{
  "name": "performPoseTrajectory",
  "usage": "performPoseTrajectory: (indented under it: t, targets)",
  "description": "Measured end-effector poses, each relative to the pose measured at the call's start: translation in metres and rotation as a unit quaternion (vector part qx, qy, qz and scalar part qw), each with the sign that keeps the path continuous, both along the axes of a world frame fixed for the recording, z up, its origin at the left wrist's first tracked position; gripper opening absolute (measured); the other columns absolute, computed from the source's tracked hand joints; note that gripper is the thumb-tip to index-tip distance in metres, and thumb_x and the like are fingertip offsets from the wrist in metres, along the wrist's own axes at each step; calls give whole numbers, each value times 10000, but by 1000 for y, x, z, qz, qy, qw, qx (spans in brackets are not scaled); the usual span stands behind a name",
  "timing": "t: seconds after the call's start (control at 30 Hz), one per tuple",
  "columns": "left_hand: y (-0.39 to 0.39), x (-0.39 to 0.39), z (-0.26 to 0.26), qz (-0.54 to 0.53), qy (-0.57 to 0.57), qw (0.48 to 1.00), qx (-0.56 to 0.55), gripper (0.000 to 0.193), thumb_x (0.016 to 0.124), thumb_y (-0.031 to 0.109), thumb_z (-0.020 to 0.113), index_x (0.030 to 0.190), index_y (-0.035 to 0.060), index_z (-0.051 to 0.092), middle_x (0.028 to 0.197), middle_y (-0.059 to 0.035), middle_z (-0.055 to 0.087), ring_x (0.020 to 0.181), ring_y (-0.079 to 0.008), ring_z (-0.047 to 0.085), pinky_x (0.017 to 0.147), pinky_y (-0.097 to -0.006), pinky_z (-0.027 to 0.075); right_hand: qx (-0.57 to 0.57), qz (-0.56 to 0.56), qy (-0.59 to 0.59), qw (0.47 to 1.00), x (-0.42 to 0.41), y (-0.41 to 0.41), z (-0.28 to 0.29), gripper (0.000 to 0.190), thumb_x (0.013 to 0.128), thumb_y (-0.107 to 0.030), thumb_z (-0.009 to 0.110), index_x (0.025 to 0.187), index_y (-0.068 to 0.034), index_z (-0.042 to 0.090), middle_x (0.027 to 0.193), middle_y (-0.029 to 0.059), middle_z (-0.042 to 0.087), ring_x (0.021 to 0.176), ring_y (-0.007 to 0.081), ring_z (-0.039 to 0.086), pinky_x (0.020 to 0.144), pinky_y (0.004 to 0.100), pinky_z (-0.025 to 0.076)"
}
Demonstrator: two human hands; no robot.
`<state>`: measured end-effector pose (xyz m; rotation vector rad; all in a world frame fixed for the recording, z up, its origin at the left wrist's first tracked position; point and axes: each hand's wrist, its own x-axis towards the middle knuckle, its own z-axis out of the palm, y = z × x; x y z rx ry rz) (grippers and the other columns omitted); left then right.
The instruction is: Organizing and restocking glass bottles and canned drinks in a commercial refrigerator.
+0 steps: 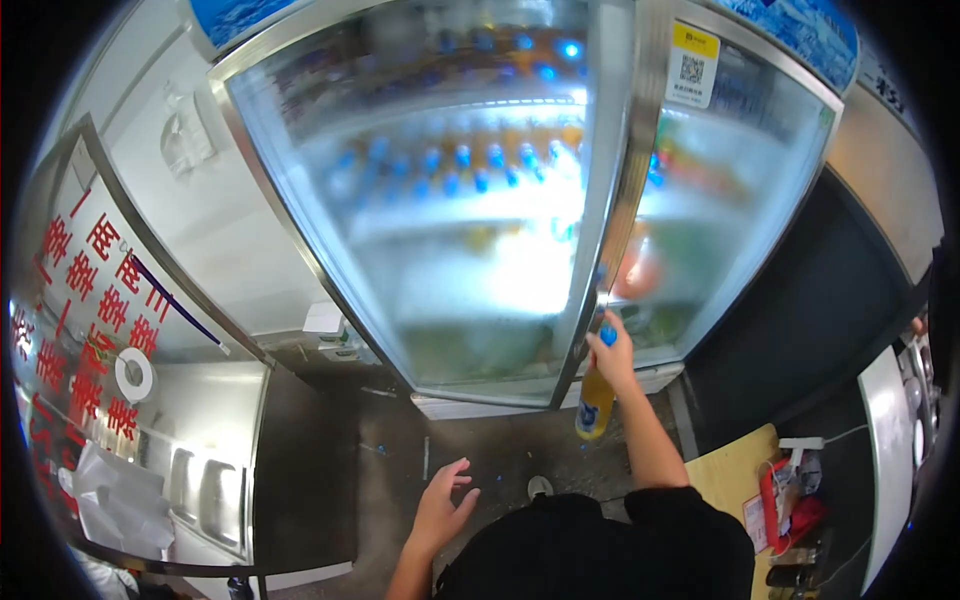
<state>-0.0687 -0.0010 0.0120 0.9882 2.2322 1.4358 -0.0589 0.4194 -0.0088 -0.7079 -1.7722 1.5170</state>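
Observation:
My right hand [615,361] holds a bottle of yellow-orange drink [595,401] with a blue cap near its neck. The bottle hangs down in front of a glass-door drinks fridge [431,403], close to where its two doors meet. My fingertips are beside the metal door edge [585,330]; whether they touch it I cannot tell. My left hand [444,501] hovers over the floor with its fingers apart and nothing in it. Behind the fogged left door [450,292], rows of blue-capped bottles [480,169] stand on shelves.
A steel counter [214,382] with a glass screen bearing red writing [105,315] stands on the left. A wooden table [724,469] at right holds a red item [799,517] and a white power strip [801,444]. My shoe [539,487] is on the dark floor [480,442].

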Motion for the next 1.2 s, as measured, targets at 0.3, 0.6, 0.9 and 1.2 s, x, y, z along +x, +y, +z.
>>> performPoseTrajectory:
  t: [0.3,0.6,0.9,1.2]
  targets:
    - [-27,20,2,-110,-3,990,90,486,898,77,690,1351,-1,531,1331,-170,583,1102,-257,650,898,-356,536,-16,155,-110,982,137,-146,30,596,912,-30,684,1473,-8,486,659,10,581,555,93,567,531,274,479]
    - [-70,52,8,-21,119,962,245,345,877,55,672,1197,-8,560,1204,-196,586,1053,-330,592,863,-387,512,26,330,-166,929,170,-265,97,293,931,-41,663,1223,-31,671,639,-3,582,562,73,572,545,244,460]
    - [-187,55,-22,363,108,854,357,55,901,-6,549,954,-11,536,941,-155,529,859,-270,535,796,-389,451,79,450,-112,882,97,-323,112,285,928,-27,653,1211,7,658,667,10,593,564,86,589,550,247,469]
    - [-293,1,-30,403,95,795,444,354,999,273,420,1176,-7,545,1083,-67,558,1035,-157,506,921,-310,386,33,433,101,895,33,-345,131,269,935,-70,664,1185,23,637,654,17,594,550,92,585,537,250,467]
